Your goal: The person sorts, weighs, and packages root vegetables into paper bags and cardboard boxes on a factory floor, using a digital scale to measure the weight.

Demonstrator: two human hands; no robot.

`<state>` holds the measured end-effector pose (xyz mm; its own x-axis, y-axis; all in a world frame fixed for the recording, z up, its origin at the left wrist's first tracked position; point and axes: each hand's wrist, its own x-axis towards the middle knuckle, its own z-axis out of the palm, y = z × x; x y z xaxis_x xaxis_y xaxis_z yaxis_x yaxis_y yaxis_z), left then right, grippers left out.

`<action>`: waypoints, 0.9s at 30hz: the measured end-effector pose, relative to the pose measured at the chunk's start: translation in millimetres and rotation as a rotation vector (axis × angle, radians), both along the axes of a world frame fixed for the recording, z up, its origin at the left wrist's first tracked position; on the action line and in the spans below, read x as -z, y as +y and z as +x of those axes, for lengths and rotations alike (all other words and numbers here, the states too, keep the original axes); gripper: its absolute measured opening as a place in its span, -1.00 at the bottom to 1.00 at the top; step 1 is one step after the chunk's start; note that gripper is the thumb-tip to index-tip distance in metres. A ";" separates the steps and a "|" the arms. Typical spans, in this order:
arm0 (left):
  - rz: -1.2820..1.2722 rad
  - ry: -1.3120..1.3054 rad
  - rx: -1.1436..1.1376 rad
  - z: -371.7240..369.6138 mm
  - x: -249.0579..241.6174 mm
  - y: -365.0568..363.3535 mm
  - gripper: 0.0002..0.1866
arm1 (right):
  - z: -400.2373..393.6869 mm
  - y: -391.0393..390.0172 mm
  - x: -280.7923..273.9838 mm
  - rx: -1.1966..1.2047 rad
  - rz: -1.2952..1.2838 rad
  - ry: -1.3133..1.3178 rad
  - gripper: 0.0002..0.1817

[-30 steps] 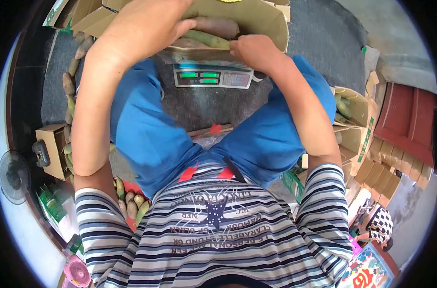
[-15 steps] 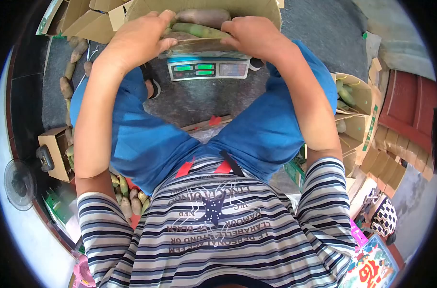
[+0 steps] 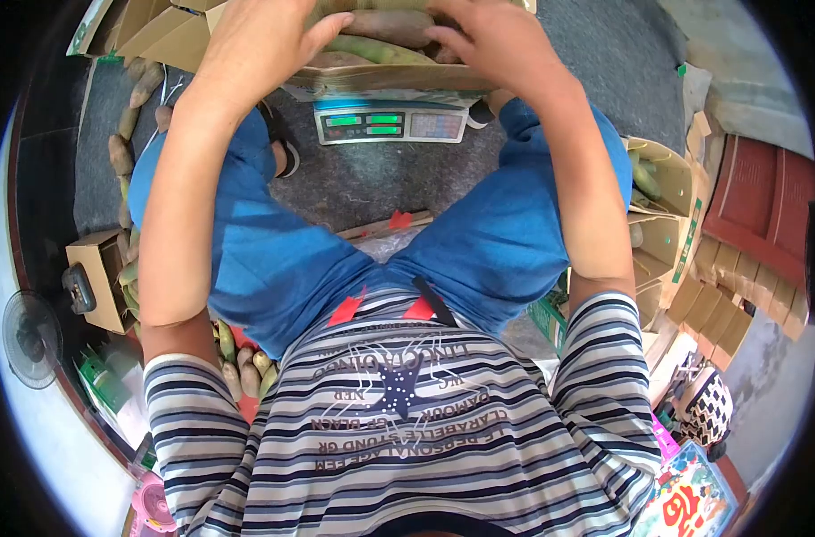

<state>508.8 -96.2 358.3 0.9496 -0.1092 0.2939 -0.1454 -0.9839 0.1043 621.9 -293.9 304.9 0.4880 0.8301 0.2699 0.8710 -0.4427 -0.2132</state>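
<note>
A cardboard box (image 3: 385, 82) filled with long vegetables stands on a digital scale (image 3: 436, 125) between my legs. A brownish vegetable (image 3: 391, 29) and a green one (image 3: 376, 51) lie on top, both radish-like. My left hand (image 3: 268, 36) is over the box's left side, its thumb stretched out above the vegetables and its other fingertips cut off by the top of the view. My right hand (image 3: 492, 38) is over the right end of the contents, fingers apart, thumb near the brown vegetable. Whether either hand touches the contents is hard to tell.
A row of vegetables (image 3: 121, 154) lies on the floor to the left, near a small cardboard box (image 3: 98, 282). Open boxes with green vegetables (image 3: 644, 179) stand on the right. A fan (image 3: 31, 338) is at far left. Another person (image 3: 707, 407) is at lower right.
Both hands have moved up and farther over the box, off its near edge. The box's near side shows more, tilted toward me. The scale stays almost in place.
</note>
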 end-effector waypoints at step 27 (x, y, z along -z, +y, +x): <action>-0.697 -0.619 0.740 -77.1 -72.0 -48.2 -0.55 | -158.0 -5.3 -63.7 -0.643 1.409 0.877 -0.84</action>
<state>431.8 -144.4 430.3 0.3988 -0.2059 0.8936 -0.8683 -0.3984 0.2956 463.9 -299.2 368.6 0.5890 0.3224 0.7411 0.2505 0.7990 -0.5466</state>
